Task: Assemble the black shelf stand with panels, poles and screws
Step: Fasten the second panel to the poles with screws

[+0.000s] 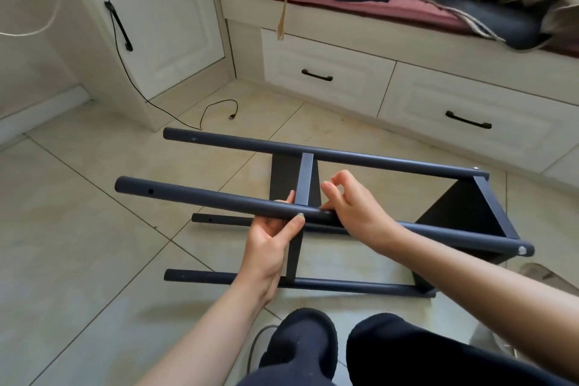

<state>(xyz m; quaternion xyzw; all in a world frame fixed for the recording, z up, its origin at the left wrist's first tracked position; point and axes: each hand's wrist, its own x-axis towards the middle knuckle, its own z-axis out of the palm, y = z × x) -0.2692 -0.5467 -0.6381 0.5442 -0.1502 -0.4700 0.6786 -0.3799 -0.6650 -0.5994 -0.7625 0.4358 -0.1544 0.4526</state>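
Observation:
The black shelf stand lies on its side on the tiled floor. Its far upper pole [313, 152] and near upper pole [194, 197] run left to right, above two lower poles [329, 283]. A middle panel [305, 178] sits between the poles, and an end panel [463, 213] closes the right end. My left hand [269, 244] grips the near upper pole from below, thumb on top, where the middle panel meets it. My right hand [351, 207] rests over the same pole just right of the panel, thumb and forefinger pinched together; whether they hold a screw is hidden.
White drawers [326, 72] with black handles and a cushioned bench run along the back. A black cable [219, 108] trails across the floor beyond the stand. My knees in dark trousers [391, 351] are at the bottom. Bare tiles lie to the left.

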